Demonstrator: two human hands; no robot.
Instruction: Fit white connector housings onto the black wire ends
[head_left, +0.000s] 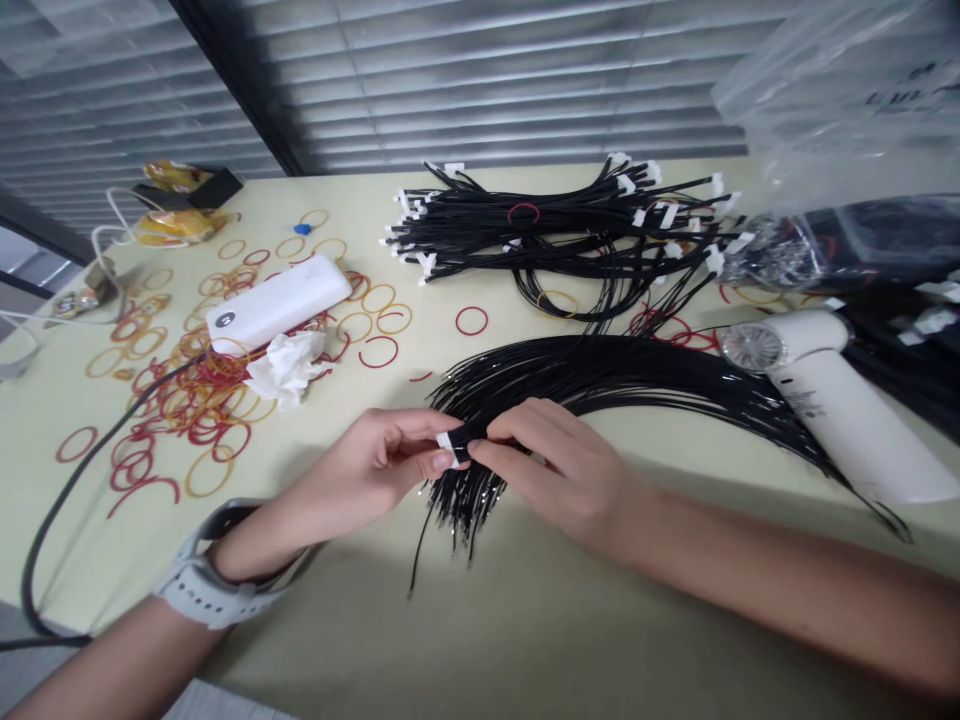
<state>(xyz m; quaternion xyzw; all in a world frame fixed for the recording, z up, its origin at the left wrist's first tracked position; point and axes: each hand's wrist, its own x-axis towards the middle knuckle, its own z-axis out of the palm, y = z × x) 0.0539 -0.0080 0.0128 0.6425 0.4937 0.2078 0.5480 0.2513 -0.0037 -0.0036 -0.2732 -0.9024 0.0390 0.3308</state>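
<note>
A small white connector (pixel 449 449) is pinched between the thumb and fingers of my left hand (pixel 379 460). Black wires run out of its right side, and my right hand (pixel 564 470) grips them close to the connector with thumb and fingertips. Both hands are closed, a short gap apart. Behind and beneath them lies a thick bundle of loose black wires (pixel 660 370) with bare metal tips at the left end, curving away to the right across the table (pixel 360 620). My fingers partly hide the connector and the held wires.
A stack of wire harnesses (pixel 510 225) with white connectors lies at the back. Red and yellow rubber bands (pixel 202 400) surround a white power bank (pixel 285 300) and crumpled tissue (pixel 289 368) on the left. On the right are a white handheld fan (pixel 847 410) and clear plastic bags (pixel 847 130).
</note>
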